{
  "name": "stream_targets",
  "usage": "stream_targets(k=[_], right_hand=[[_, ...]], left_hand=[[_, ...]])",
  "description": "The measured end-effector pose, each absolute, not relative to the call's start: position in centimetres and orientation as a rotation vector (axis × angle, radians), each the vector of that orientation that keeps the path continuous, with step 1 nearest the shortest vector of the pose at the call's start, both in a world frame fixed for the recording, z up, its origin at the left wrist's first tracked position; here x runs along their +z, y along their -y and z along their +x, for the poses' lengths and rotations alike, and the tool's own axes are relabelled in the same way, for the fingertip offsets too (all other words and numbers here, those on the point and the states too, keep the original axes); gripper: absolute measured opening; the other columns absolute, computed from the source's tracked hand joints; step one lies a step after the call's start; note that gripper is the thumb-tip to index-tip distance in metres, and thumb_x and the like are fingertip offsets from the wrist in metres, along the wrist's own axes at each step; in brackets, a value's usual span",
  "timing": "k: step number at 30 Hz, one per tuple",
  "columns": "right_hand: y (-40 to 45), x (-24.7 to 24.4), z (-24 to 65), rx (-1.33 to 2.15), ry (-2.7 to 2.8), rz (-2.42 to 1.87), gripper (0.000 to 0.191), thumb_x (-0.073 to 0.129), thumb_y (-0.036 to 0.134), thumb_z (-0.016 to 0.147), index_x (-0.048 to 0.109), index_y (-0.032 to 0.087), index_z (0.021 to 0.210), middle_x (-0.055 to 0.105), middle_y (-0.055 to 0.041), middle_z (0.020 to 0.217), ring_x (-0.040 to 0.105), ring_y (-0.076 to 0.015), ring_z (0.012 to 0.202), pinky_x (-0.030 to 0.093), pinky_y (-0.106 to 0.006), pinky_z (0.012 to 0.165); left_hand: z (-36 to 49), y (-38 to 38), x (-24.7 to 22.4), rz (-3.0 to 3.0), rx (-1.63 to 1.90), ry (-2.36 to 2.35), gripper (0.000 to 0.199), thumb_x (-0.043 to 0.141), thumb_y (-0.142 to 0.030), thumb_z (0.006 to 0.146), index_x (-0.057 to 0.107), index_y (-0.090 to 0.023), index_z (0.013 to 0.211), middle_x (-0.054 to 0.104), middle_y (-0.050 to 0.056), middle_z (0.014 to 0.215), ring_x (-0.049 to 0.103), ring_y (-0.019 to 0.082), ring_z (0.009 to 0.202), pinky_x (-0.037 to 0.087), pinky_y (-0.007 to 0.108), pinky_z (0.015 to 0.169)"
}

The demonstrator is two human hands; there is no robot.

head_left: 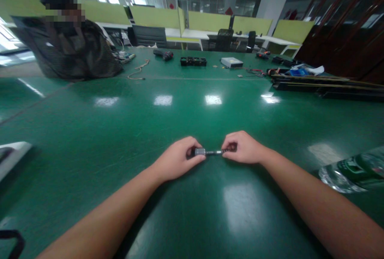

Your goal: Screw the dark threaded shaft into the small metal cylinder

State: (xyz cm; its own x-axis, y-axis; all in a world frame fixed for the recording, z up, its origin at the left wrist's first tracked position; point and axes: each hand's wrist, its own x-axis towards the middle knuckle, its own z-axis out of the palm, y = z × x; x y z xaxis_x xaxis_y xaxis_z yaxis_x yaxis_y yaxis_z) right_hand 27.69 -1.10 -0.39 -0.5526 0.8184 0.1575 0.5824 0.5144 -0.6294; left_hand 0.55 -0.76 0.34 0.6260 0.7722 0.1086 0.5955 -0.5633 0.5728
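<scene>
At the green table (pixel 186 115), left hand (pixel 180 158) and right hand (pixel 244 147) face inward, fingers (pixel 198 159) pinching a slim tool (pixel 212 153).

Both hands (pixel 180 159) (pixel 245 149) hold what seems a screwdriver (pixel 208 153).

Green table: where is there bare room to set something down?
Bare: ahead of the left hand and right hand, up to the black module and silver box; also between the left forearm and the white object at left. Crowded: far right, around dark strips, and beside the bottle.
</scene>
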Motion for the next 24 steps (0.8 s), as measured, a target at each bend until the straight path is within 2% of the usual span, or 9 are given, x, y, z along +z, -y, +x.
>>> stream_targets(k=[5, 7, 11, 13, 18, 24], right_hand=[[1.3, -0.6, 27.0, 0.703, 2.311, -1.124, 0.007, 0.073, 0.020, 0.075, 0.074, 0.015, 0.080, 0.066, -0.0025, 0.072, 0.060, -0.0132, 0.063, 0.045, -0.025, 0.059], [1.5, -0.6, 26.7, 0.685, 2.297, -1.080, 0.009, 0.072, 0.019, 0.075, 0.075, 0.016, 0.083, 0.068, -0.0037, 0.076, 0.062, -0.0149, 0.068, 0.047, -0.026, 0.064], [1.7, -0.7, 26.3, 0.783, 2.217, -0.969, 0.041, 0.074, 0.014, 0.072, 0.071, 0.020, 0.113, 0.073, -0.0057, 0.099, 0.067, -0.0180, 0.087, 0.052, -0.031, 0.082], [1.7, -0.8, 26.3, 0.807, 2.171, -0.971, 0.047, 0.074, 0.014, 0.071, 0.068, 0.020, 0.118, 0.073, -0.0059, 0.103, 0.067, -0.0183, 0.090, 0.052, -0.033, 0.085], [1.7, -1.1, 25.7, 0.753, 2.187, -1.043, 0.027, 0.073, 0.015, 0.074, 0.073, 0.016, 0.101, 0.072, -0.0060, 0.091, 0.066, -0.0173, 0.081, 0.052, -0.030, 0.078], [2.1, -1.0, 24.3, 0.666, 2.263, -1.089, 0.014, 0.071, 0.017, 0.080, 0.075, 0.018, 0.094, 0.070, -0.0036, 0.083, 0.061, -0.0149, 0.075, 0.046, -0.026, 0.070]], left_hand=[[0.5, 0.7, 0.3, 2.357, 0.481, -1.065, 0.024, 0.062, -0.043, 0.091, 0.066, -0.021, 0.098, 0.061, 0.000, 0.083, 0.056, 0.016, 0.073, 0.041, 0.028, 0.065], [0.5, 0.7, 0.2, 2.356, 0.483, -1.063, 0.024, 0.062, -0.043, 0.091, 0.066, -0.021, 0.098, 0.060, 0.000, 0.082, 0.055, 0.016, 0.072, 0.041, 0.028, 0.064], [0.5, 0.7, 0.3, 2.351, 0.487, -1.076, 0.023, 0.062, -0.042, 0.090, 0.066, -0.021, 0.097, 0.061, 0.000, 0.081, 0.056, 0.016, 0.072, 0.040, 0.028, 0.064], [0.5, 0.7, 0.3, 2.351, 0.491, -1.075, 0.023, 0.062, -0.042, 0.090, 0.066, -0.020, 0.097, 0.061, 0.000, 0.082, 0.056, 0.016, 0.072, 0.041, 0.028, 0.065], [0.6, 0.7, 0.4, 2.354, 0.486, -1.065, 0.024, 0.060, -0.043, 0.091, 0.066, -0.020, 0.096, 0.061, 0.001, 0.081, 0.056, 0.016, 0.071, 0.041, 0.028, 0.063], [0.8, 0.8, 0.4, 2.373, 0.478, -1.078, 0.025, 0.062, -0.043, 0.090, 0.066, -0.020, 0.098, 0.063, 0.001, 0.083, 0.056, 0.017, 0.072, 0.041, 0.028, 0.063]])
